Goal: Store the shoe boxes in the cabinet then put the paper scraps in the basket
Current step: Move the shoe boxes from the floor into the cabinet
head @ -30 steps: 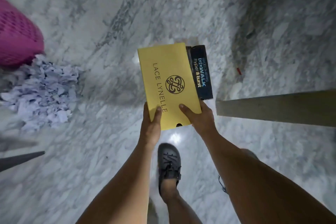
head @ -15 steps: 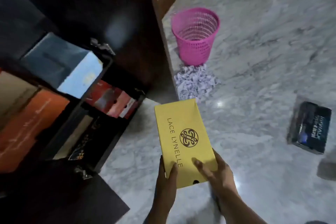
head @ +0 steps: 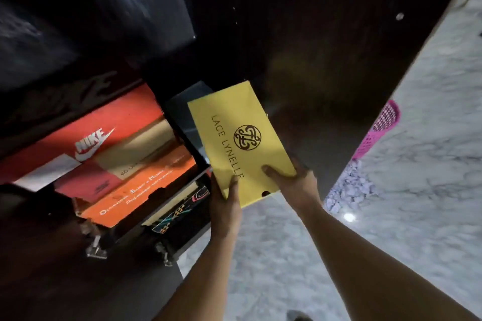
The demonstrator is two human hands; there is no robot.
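Both the left hand (head: 226, 206) and right hand (head: 292, 180) grip the flat yellow cardboard shoe box (head: 241, 138) at its near end, its long axis pointing away into the dark wooden cabinet (head: 300, 41).

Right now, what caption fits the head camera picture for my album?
Both hands, left hand and right hand, hold a yellow shoe box before the open cabinet.

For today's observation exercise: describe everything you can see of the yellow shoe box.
The yellow shoe box looks like matte card, lid on, printed "LACE LYNELLE" beside a dark round emblem, with a small hole at its near edge. It is tilted, its far end pointing into the dark cabinet. The left hand and right hand grip its near end.
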